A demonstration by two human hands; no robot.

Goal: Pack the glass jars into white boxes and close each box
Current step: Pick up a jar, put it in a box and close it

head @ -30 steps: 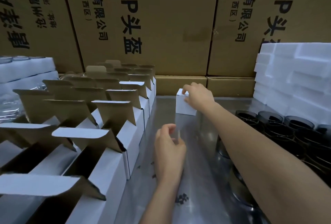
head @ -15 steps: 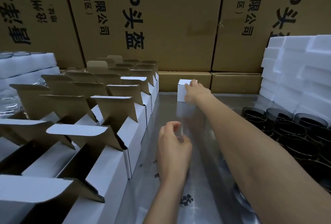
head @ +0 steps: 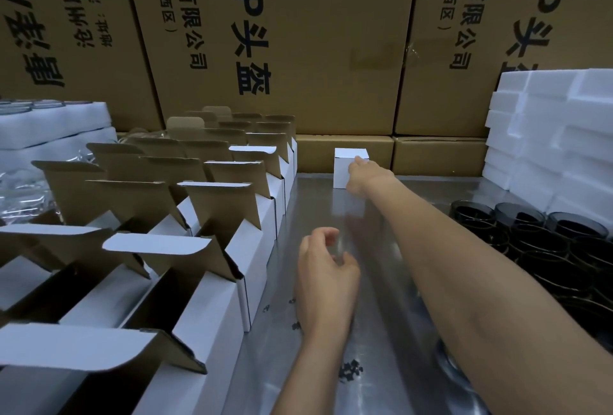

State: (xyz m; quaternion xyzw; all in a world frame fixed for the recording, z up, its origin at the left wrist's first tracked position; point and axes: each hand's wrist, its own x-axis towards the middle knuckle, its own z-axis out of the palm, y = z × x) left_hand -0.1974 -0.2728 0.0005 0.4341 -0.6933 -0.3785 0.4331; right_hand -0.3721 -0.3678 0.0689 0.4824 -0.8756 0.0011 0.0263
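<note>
A packed box is being parked: the right hand (head: pixel 360 173), arm stretched toward twelve o'clock, touches the closed white box (head: pixel 348 167) at the far edge of the counter (head: pixel 331 212), against the brown cartons (head: pixel 298 49); whether its grip is closed round the box or merely pushing it I cannot tell. The left hand (head: pixel 326 270) hovers mid-counter, fingers loosely curled, holding nothing. Next, I judge, a dark glass jar (head: pixel 517 215) from the cluster at three o'clock must go into one of the open boxes (head: pixel 252 268) ranked at nine o'clock. The closed box is small, plain, square-edged, its lid flat.
</note>
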